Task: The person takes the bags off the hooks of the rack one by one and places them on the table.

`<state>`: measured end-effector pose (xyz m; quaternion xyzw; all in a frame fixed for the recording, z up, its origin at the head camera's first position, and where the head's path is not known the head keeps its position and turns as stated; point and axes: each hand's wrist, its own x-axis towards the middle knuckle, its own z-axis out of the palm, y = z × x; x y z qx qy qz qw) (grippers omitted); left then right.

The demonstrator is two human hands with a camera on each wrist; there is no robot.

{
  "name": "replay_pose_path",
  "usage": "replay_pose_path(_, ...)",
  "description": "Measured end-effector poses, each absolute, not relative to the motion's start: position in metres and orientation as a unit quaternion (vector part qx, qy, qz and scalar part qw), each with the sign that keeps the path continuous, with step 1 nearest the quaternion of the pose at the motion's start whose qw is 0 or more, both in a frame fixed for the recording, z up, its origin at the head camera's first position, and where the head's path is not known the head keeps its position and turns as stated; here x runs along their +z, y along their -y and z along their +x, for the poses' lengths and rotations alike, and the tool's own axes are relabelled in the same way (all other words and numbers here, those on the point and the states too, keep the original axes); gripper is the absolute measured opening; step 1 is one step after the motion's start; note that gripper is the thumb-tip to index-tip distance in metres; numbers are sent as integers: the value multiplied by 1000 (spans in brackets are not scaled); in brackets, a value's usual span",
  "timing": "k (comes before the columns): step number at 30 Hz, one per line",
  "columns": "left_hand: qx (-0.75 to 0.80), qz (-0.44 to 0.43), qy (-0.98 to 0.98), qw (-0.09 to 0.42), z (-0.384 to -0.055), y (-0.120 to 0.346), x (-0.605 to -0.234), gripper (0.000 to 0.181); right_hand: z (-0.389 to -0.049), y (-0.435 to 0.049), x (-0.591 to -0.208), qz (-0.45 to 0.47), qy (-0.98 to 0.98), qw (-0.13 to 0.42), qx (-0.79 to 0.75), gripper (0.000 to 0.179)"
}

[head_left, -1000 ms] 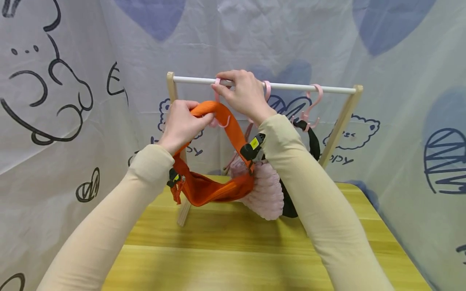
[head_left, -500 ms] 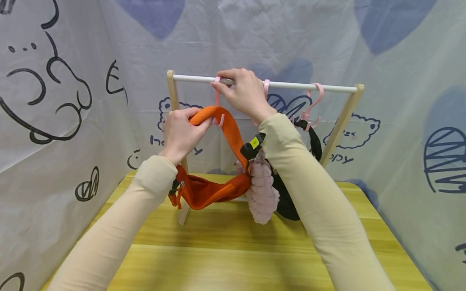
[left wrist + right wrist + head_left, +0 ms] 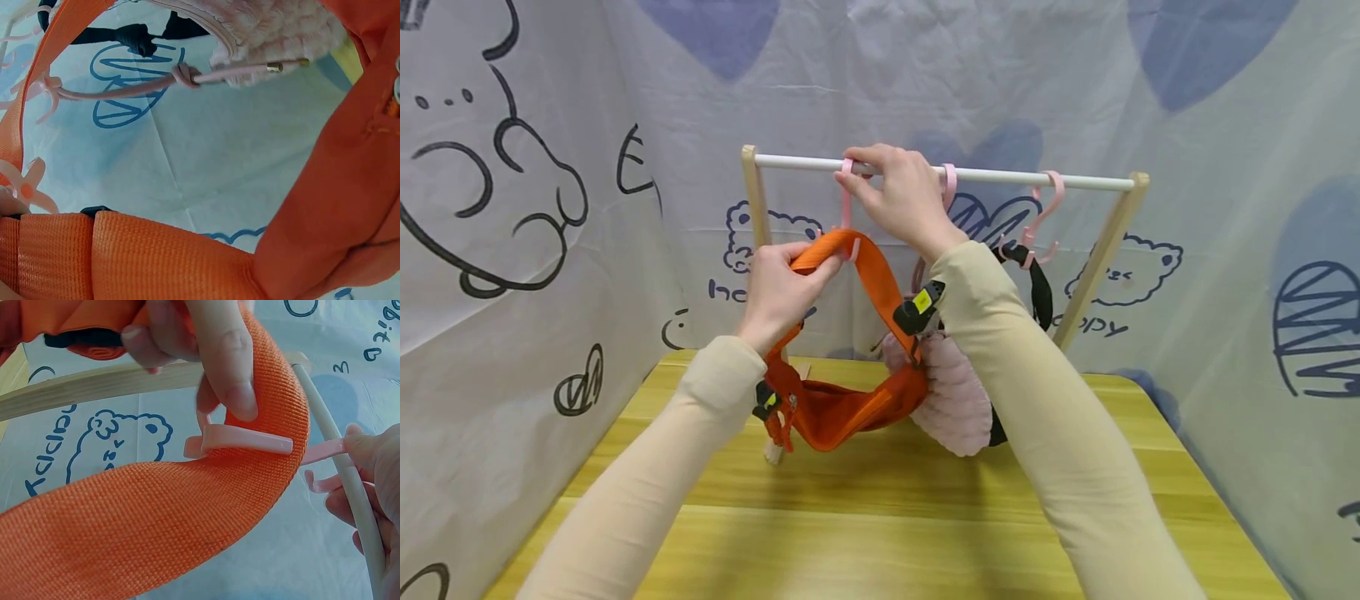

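An orange bag (image 3: 850, 412) hangs by its wide strap (image 3: 877, 279) in front of the rack. My left hand (image 3: 778, 287) pinches the top of the strap between thumb and fingers. Against the white rod, my right hand (image 3: 904, 196) holds the upper part of a pink hook (image 3: 847, 207). In the right wrist view, a prong of the hook (image 3: 250, 439) stands in front of the strap (image 3: 275, 394), whose loop passes over the hook. The left thumb and fingers (image 3: 228, 356) are close to that prong; the right thumb and fingers (image 3: 378, 459) close around hook and rod.
The white rod (image 3: 1000, 176) spans two wooden posts on the wooden table (image 3: 850, 533). Further right, a pink textured bag (image 3: 955, 396) and a black strap (image 3: 1041, 292) hang from other pink hooks (image 3: 1033, 225). A printed cloth (image 3: 820, 92) surrounds the table.
My left hand has moved down with the strap, which has settled lower around the hook. The orange bag hangs lower. The pink bag has swung and turned. My right hand has stayed on the rod.
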<state>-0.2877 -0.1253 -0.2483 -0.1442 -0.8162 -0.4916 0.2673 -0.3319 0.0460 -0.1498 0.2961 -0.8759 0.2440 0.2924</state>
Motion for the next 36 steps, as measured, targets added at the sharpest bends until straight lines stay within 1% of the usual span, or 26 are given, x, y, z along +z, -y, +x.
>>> replay_pose_path(3,-518,-140,812,231,-288,127,-253,38,-332,-46,-150,296,876,295,242,44)
replay_pose_path(6,-532,-136,810,209,-288,128,-257,45,-331,-46,-151,291,877,297,241,44)
replay_pose_path(9,-542,-132,808,191,-288,129,-262,48,-331,-46,-152,289,877,299,241,44)
replay_pose_path(12,-555,-135,802,178,-287,129,-266,47,-331,-45,-152,290,876,302,239,44)
replay_pose_path(15,-561,-141,797,172,-288,128,-268,46,-332,-44,-153,291,875,305,237,43)
replay_pose_path(21,-560,-148,794,185,-287,126,-269,44,-332,-43,-153,289,876,306,237,43)
replay_pose_path(27,-568,-163,787,181,-290,125,-270,40,-332,-43,-153,287,877,309,232,45)
replay_pose_path(32,-593,-186,766,166,-292,124,-270,38,-332,-42,-153,287,877,313,226,46)
replay_pose_path(36,-616,-190,752,139,-292,123,-266,46,-333,-43,-154,288,876,317,221,47)
